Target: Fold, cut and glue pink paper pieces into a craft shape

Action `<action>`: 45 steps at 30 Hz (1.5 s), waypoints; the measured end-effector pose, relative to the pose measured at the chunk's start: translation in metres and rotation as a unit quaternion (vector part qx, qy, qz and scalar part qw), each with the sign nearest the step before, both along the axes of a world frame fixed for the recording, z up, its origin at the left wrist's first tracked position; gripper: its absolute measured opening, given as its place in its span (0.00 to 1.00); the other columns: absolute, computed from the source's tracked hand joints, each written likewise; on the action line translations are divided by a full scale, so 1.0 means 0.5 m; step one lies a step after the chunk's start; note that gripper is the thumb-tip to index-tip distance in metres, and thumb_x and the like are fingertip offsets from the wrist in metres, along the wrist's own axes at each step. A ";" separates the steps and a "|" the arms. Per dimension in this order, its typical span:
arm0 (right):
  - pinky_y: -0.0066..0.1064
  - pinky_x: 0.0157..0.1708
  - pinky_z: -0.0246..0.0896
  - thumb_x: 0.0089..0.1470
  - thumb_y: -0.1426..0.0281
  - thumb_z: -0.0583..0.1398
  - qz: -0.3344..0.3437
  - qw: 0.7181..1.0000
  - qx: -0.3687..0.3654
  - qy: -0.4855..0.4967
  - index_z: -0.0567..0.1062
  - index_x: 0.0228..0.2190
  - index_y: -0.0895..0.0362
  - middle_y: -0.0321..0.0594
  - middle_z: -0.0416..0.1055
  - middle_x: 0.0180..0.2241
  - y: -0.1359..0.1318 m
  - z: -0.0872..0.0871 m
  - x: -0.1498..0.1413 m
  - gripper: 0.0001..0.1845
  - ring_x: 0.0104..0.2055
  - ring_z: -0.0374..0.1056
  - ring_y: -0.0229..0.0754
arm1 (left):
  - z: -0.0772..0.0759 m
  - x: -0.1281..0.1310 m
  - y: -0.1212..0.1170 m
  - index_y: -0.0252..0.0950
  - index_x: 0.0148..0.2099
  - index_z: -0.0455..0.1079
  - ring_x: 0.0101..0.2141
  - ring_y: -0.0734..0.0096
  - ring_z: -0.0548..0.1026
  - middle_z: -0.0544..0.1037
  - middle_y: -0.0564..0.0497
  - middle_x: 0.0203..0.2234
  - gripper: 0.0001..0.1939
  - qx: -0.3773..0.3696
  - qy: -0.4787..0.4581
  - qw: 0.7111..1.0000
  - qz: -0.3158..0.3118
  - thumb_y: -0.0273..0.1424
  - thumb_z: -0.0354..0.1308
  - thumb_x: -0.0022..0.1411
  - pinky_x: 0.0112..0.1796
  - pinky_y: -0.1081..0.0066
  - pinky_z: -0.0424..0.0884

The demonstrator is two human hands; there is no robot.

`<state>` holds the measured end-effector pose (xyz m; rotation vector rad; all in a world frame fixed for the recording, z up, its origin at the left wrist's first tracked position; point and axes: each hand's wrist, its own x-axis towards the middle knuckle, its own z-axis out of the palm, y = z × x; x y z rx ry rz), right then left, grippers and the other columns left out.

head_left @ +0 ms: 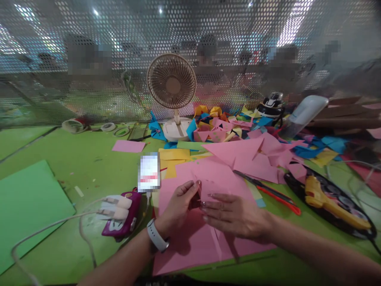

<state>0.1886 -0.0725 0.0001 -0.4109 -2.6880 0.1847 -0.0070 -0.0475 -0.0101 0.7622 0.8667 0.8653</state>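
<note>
My left hand (186, 196) is curled, gripping anything or not I can't tell; my right hand (235, 213) is flat beside it, over pink paper (204, 248) on the desk (98, 167). Paper handling, seemingly: steady fingertips needed.

I look in on what seems a craft workshop: coloured paper (181, 254), scissors (263, 188) and tape rolls (82, 124) lie on a green table (89, 167), with people (207, 51) dimly visible behind a perforated screen (178, 31).

Left hand (184, 198) curled above pink paper (205, 238); right hand (238, 214) beside it, fingers extended. Right of right hand: scissors (269, 191), glue gun (336, 208). Left of left hand: phone (149, 172). Beyond hands: fan (172, 83).
</note>
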 end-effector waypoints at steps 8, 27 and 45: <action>0.30 0.35 0.65 0.59 0.72 0.53 -0.099 0.983 -0.117 0.095 0.71 0.44 0.51 0.38 0.77 0.32 -0.002 -0.036 -0.010 0.13 0.33 0.72 0.39 | 0.003 0.010 -0.010 0.33 0.34 0.72 0.25 0.76 0.69 0.71 0.54 0.23 0.15 0.020 -0.022 0.997 -0.067 0.41 0.62 0.53 0.30 0.74 0.66; 0.29 0.33 0.61 0.60 0.62 0.51 -0.293 0.862 -0.391 0.138 0.67 0.36 0.54 0.37 0.75 0.29 -0.007 -0.003 -0.035 0.10 0.32 0.72 0.40 | -0.007 0.016 -0.037 0.31 0.41 0.70 0.36 0.67 0.72 0.74 0.46 0.33 0.13 0.094 -0.074 0.987 -0.111 0.36 0.50 0.64 0.44 0.63 0.65; 0.27 0.29 0.59 0.56 0.70 0.54 -0.279 0.842 -0.434 0.156 0.66 0.34 0.54 0.35 0.73 0.27 -0.005 -0.026 -0.032 0.02 0.30 0.70 0.38 | -0.020 0.027 -0.043 0.31 0.36 0.68 0.29 0.74 0.68 0.70 0.50 0.27 0.12 0.160 0.000 0.984 -0.080 0.36 0.51 0.64 0.33 0.72 0.66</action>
